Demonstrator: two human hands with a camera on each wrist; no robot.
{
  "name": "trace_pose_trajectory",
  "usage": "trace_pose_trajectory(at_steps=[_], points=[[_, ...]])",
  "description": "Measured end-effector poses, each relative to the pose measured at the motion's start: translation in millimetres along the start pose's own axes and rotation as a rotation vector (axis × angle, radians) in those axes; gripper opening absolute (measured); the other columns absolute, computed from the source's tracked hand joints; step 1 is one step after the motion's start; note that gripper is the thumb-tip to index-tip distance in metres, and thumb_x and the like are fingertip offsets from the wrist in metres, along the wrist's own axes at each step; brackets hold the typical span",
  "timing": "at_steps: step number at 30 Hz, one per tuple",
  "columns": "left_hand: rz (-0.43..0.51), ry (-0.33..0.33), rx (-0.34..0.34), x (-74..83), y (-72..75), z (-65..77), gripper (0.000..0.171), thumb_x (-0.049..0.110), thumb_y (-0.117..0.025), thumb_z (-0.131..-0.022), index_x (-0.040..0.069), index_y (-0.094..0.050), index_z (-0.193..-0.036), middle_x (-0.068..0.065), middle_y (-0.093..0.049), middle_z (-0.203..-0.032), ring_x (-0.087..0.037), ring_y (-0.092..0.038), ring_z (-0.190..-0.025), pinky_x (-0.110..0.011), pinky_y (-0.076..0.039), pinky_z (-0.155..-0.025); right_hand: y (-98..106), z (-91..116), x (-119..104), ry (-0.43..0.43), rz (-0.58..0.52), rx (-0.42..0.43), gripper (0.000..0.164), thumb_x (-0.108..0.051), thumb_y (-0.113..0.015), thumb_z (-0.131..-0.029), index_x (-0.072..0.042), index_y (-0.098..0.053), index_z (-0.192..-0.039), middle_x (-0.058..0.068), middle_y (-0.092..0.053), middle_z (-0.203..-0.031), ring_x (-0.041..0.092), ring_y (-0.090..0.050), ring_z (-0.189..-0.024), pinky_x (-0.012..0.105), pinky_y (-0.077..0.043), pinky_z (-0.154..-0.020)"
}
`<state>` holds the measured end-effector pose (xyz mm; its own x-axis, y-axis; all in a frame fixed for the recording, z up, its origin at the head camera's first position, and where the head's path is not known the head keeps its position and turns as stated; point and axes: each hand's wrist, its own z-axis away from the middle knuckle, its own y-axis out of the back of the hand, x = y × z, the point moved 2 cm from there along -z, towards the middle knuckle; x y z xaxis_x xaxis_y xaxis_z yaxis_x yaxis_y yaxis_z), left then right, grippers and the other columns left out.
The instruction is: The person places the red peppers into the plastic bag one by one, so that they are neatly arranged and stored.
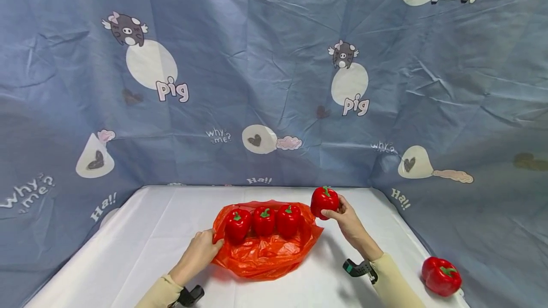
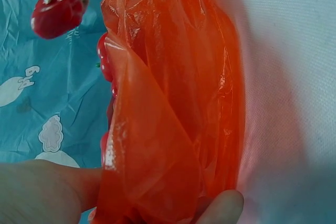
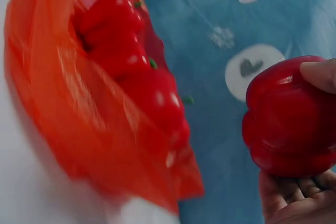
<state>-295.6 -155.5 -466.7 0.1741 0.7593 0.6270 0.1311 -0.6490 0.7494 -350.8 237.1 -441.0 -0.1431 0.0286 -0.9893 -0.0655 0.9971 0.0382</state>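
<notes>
A red plastic bag [image 1: 265, 263] lies on the table with its mouth spread wide. Inside it stand three red bell peppers [image 1: 263, 221] in a row, green stems up. My left hand [image 1: 201, 250] pinches the bag's left rim between thumb and fingers; in the left wrist view the thumb [image 2: 224, 208] lies against the film. To the right of the bag, my right hand [image 1: 346, 217] grips another red bell pepper [image 1: 324, 202] above the table, thumb in front and fingers behind. In the right wrist view this pepper [image 3: 291, 119] is apart from the bag [image 3: 79, 103].
One more red bell pepper [image 1: 442, 276] lies on its side at the table's right edge. The white-covered table [image 1: 167, 217] is bordered at the back and sides by a blue printed cloth [image 1: 274, 75].
</notes>
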Motion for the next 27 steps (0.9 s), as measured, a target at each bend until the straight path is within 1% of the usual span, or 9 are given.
trace_pose_trajectory(at_steps=[4,10,15,18,21,25,27], points=[[-0.004,-0.003,-0.003,1.8,-0.7,0.0,0.012,0.008,-0.063,-0.086,0.001,-0.060,-0.078,-0.001,-0.047,-0.057,-0.010,-0.046,-0.048,-0.023,-0.035,-0.043,-22.7,4.2,-3.8,0.014,0.045,-0.044,0.065,-0.010,-0.072,-0.081,-0.006,-0.039,-0.137,0.013,-0.052,-0.131,0.019,-0.053,-0.114,0.026,-0.049,-0.091],[-0.019,-0.008,0.001,3.8,-0.1,0.8,0.014,0.008,-0.064,-0.086,0.001,-0.058,-0.075,-0.001,-0.046,-0.057,-0.011,-0.045,-0.049,-0.023,-0.034,-0.043,-64.8,15.5,-7.2,0.037,0.127,-0.163,0.067,-0.015,-0.077,-0.077,-0.009,-0.043,-0.135,0.012,-0.055,-0.127,0.020,-0.057,-0.111,0.032,-0.049,-0.093],[-0.033,-0.019,0.011,5.1,1.6,-0.7,0.016,0.008,-0.064,-0.086,0.001,-0.056,-0.073,-0.002,-0.046,-0.057,-0.012,-0.045,-0.049,-0.024,-0.034,-0.044,-101.5,21.0,-4.6,0.043,0.163,-0.261,0.069,-0.018,-0.079,-0.078,-0.010,-0.041,-0.135,0.011,-0.054,-0.128,0.021,-0.058,-0.111,0.034,-0.051,-0.093],[-0.043,-0.025,0.016,5.3,2.5,-1.1,0.016,0.008,-0.064,-0.086,0.001,-0.056,-0.074,-0.002,-0.046,-0.057,-0.012,-0.045,-0.050,-0.025,-0.035,-0.044,-121.1,22.3,-1.7,0.032,0.172,-0.296,0.071,-0.018,-0.080,-0.078,-0.010,-0.039,-0.135,0.011,-0.053,-0.128,0.022,-0.058,-0.112,0.035,-0.052,-0.092],[-0.045,-0.028,0.016,5.3,2.7,-1.0,0.015,0.008,-0.064,-0.086,0.000,-0.057,-0.074,-0.003,-0.047,-0.057,-0.013,-0.046,-0.050,-0.025,-0.035,-0.045,-137.8,22.9,0.5,0.020,0.186,-0.308,0.074,-0.018,-0.081,-0.077,-0.009,-0.038,-0.136,0.010,-0.053,-0.128,0.024,-0.057,-0.115,0.038,-0.051,-0.095],[-0.030,-0.031,0.019,5.9,2.0,-1.0,0.014,0.008,-0.063,-0.086,0.000,-0.058,-0.076,-0.002,-0.048,-0.058,-0.012,-0.047,-0.051,-0.025,-0.036,-0.045,-154.4,23.9,5.4,0.012,0.231,-0.325,0.076,-0.019,-0.082,-0.075,-0.008,-0.039,-0.136,0.009,-0.051,-0.130,0.028,-0.053,-0.122,0.045,-0.045,-0.101],[-0.017,-0.028,0.018,6.3,1.8,-1.2,0.014,0.008,-0.063,-0.086,0.000,-0.058,-0.076,-0.002,-0.049,-0.058,-0.012,-0.047,-0.050,-0.024,-0.036,-0.045,-160.5,23.9,12.3,0.023,0.264,-0.351,0.075,-0.019,-0.083,-0.074,-0.009,-0.040,-0.134,0.008,-0.052,-0.129,0.027,-0.053,-0.122,0.045,-0.045,-0.102]])
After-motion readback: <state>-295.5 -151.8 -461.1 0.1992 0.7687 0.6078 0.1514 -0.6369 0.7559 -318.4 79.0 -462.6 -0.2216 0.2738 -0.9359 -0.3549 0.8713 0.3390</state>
